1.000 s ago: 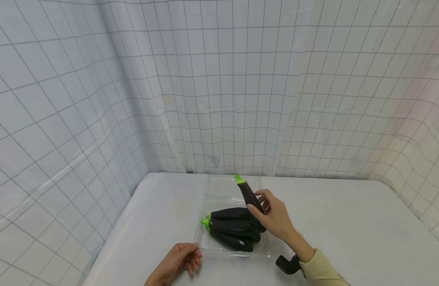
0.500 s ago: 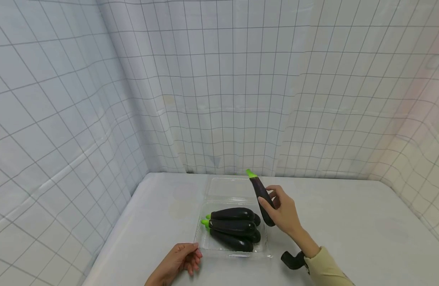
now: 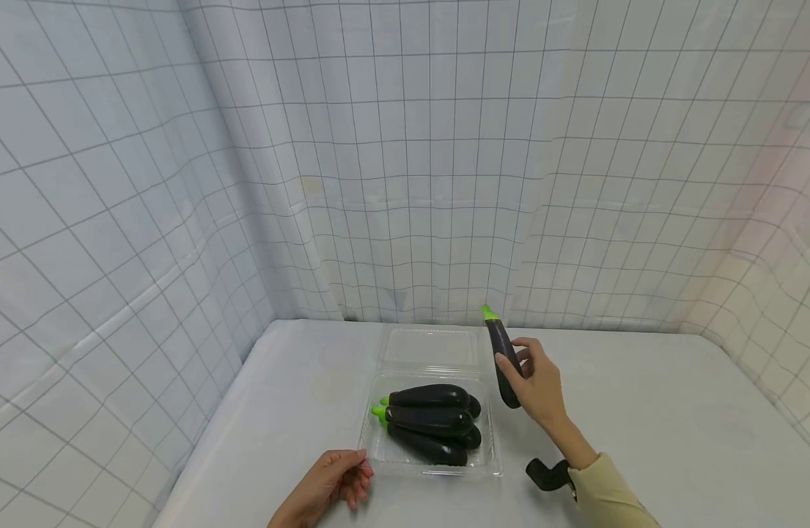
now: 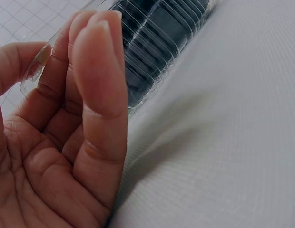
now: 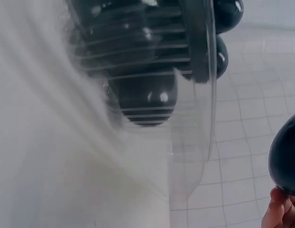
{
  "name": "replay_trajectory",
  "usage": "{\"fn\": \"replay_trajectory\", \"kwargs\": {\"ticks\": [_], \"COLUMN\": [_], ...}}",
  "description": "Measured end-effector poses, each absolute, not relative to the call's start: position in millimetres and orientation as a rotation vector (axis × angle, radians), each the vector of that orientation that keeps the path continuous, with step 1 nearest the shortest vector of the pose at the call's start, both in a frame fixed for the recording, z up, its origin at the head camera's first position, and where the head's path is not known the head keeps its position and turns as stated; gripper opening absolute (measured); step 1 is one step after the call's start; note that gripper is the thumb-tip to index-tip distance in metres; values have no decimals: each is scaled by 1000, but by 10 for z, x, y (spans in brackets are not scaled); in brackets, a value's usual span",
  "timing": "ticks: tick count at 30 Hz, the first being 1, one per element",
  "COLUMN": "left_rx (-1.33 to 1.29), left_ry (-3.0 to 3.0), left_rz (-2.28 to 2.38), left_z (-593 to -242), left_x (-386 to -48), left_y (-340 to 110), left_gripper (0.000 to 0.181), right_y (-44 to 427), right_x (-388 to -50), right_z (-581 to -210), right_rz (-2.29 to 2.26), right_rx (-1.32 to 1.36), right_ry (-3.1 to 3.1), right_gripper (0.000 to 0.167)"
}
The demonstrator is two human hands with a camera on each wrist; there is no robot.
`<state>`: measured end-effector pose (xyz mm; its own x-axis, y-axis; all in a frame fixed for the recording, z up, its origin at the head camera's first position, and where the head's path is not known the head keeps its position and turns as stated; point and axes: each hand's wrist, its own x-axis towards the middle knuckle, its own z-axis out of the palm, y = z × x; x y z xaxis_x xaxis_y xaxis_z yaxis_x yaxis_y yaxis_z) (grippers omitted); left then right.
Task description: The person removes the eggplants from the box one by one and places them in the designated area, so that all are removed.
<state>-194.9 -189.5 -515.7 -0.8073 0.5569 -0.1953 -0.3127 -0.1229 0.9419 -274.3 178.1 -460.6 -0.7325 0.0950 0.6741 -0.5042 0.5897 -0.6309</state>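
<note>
One eggplant [image 3: 498, 341] is sitting in the grip of the right hand [image 3: 539, 385], with the thumb and fingers bending round its dark body. It is leaning, green tip up, just right of the clear box [image 3: 380, 449] and not touching it. At least five other eggplants [image 3: 427, 418] are lying in a pile in the box, with three green tips showing on its left side. One clear lid [image 3: 431, 348] is lying back behind the box. The left hand [image 3: 328, 480] is pinching the box's front left corner.

The left wrist view is showing that pinch up close, thumb and finger on the thin clear edge. The right wrist view is showing fat round ends through the box's ribbed wall, which the head view is not showing.

A white bench [image 3: 642, 411] is holding up the box. White cloth walls [image 3: 405, 147] with thin dark squares are hanging behind the box and on both sides. One bent black thing [image 3: 546, 475] is showing by the yellow sleeve [image 3: 605, 491], near the box's front right corner.
</note>
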Motion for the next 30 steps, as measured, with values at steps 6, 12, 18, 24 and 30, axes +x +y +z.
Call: {"fn": "replay_trajectory", "kwargs": {"ticks": [6,12,18,24,30], "left_rx": [258,272,242,248,272], "left_ry": [1589,1582,1587,1590,1586], "left_rz": [1974,1978,1973,1974,1968], "left_z": [-5163,-5179,-5172,-5175,-5160], "left_x": [-1950,-1944,-1939,-1944,-1955], "left_y": [-1899,-1907,-1904,-1902,-1905], "left_gripper": [33,33,33,34,33], "right_y": [1872,1939,1984,2039,2084], "right_x": [-2802,-2839,-2890,-2981,-3095], "right_z": [-4673,-4731,-4794,-4836,-4893], "right_rz": [1134,1147,1179,1165,1142], "right_rx": [247,159,77,38,-6], "right_ry": [-2143,-2172,-2218,-2276,-2332], "right_gripper": [33,34,37,40,40]}}
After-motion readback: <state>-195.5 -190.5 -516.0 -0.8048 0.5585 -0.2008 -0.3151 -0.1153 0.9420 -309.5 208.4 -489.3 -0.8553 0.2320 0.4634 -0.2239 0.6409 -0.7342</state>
